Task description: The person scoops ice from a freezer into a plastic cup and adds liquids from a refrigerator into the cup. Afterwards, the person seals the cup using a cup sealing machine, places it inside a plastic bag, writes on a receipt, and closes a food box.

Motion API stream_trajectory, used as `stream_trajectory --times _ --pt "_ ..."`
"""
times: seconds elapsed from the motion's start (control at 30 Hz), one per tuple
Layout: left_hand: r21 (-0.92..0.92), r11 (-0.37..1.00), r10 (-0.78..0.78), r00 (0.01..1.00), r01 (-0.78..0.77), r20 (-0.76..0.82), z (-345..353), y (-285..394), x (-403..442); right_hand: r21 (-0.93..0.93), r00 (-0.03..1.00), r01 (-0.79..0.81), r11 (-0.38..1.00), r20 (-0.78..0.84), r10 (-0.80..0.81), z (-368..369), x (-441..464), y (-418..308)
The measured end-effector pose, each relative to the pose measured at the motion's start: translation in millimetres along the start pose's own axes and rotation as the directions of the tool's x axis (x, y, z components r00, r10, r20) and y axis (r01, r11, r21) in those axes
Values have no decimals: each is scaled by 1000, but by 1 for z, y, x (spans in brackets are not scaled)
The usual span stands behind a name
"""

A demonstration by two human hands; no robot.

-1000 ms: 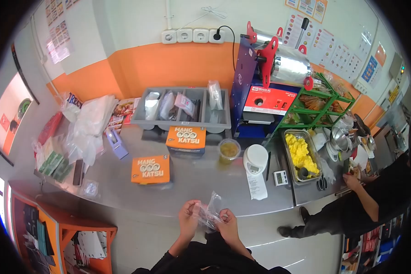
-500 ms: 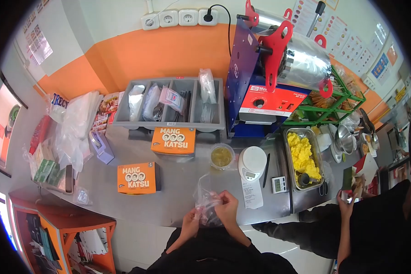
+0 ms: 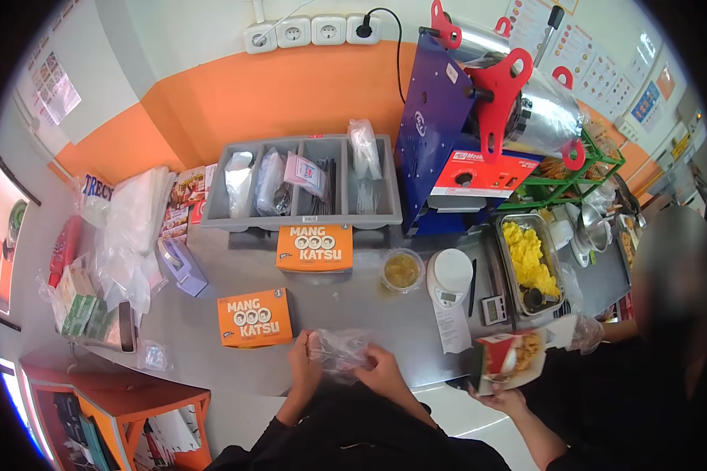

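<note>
A crumpled clear plastic bag (image 3: 341, 350) is stretched between my two hands, over the counter's front edge. My left hand (image 3: 305, 363) pinches its left side and my right hand (image 3: 383, 369) grips its right side. Beyond them, an orange box (image 3: 254, 317) lies to the left, and a second orange box (image 3: 315, 248) sits farther back against the grey divided tray (image 3: 302, 220). A lidded cup of yellowish liquid (image 3: 402, 271) stands right of the boxes, beside a white scale (image 3: 451, 275) with a paper receipt (image 3: 452, 328) in front.
At right, a co-worker (image 3: 644, 392) holds an open food box (image 3: 511, 361) near the counter edge. A blue and red sealing machine (image 3: 463, 169) stands behind. A metal pan of yellow food (image 3: 530, 255) is at right, a purple tape dispenser (image 3: 182, 267) and plastic bags (image 3: 130, 235) at left.
The co-worker has come closer from the right, bringing the food box beside the receipt. My hands have moved apart, spreading the bag sideways. The camera view has shifted.
</note>
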State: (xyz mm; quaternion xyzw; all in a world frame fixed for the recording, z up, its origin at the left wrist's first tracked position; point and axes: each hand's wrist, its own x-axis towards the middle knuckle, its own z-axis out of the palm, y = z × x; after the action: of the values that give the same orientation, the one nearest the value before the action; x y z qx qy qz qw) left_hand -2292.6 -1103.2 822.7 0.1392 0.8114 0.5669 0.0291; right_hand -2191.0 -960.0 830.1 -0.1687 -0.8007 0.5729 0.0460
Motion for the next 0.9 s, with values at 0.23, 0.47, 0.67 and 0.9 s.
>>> stream_trajectory --times 0.23,0.47,0.67,0.9 --pt "302 949 49 990 -86 130 -25 14 14 -150 962 48 988 -258 -86 12 14 0" --pt "-10 998 -58 919 68 391 -43 -18 11 -278 980 -193 941 -102 171 32 14 -25" --pt "-79 983 -137 955 163 262 -65 -46 -1 -384 957 -287 878 -64 284 53 -2 -33" --pt "123 974 94 833 -190 546 -63 -41 -2 -567 995 97 818 25 -100 83 -2 -17"
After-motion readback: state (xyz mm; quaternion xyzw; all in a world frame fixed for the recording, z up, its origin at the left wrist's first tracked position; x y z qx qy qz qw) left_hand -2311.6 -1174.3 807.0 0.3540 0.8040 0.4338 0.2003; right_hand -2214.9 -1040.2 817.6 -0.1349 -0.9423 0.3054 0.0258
